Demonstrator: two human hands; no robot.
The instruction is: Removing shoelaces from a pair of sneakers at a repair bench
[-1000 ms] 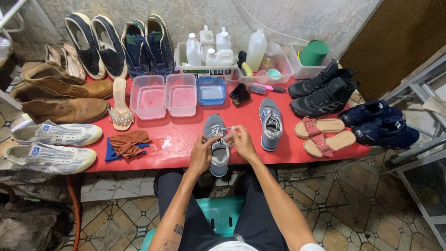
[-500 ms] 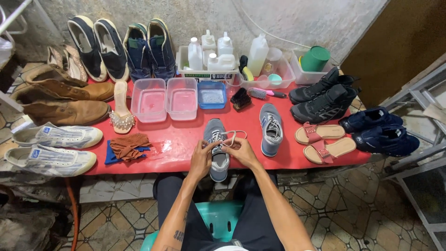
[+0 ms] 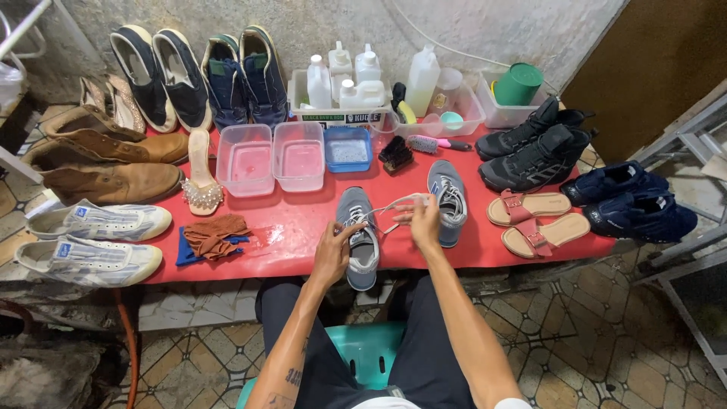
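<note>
A grey sneaker (image 3: 362,241) lies on the red table (image 3: 295,235) at its front edge, toe toward me. My left hand (image 3: 333,250) rests on the sneaker's left side and holds it. My right hand (image 3: 422,221) is raised just to the right and pinches a white shoelace (image 3: 394,206) that runs from the sneaker's eyelets. The matching grey sneaker (image 3: 447,198) lies a little further back on the right, apart from both hands.
Two clear tubs (image 3: 274,157) and a blue tub (image 3: 347,148) stand behind the sneaker, with a black brush (image 3: 395,154) and white bottles (image 3: 344,79). Brown cloths (image 3: 214,235) lie left. Many shoes ring the table: tan sandals (image 3: 534,220), black boots (image 3: 534,148), white sneakers (image 3: 91,242).
My right hand has drawn the lace further out to the right and upward. My left hand stays on the sneaker, which has barely shifted.
</note>
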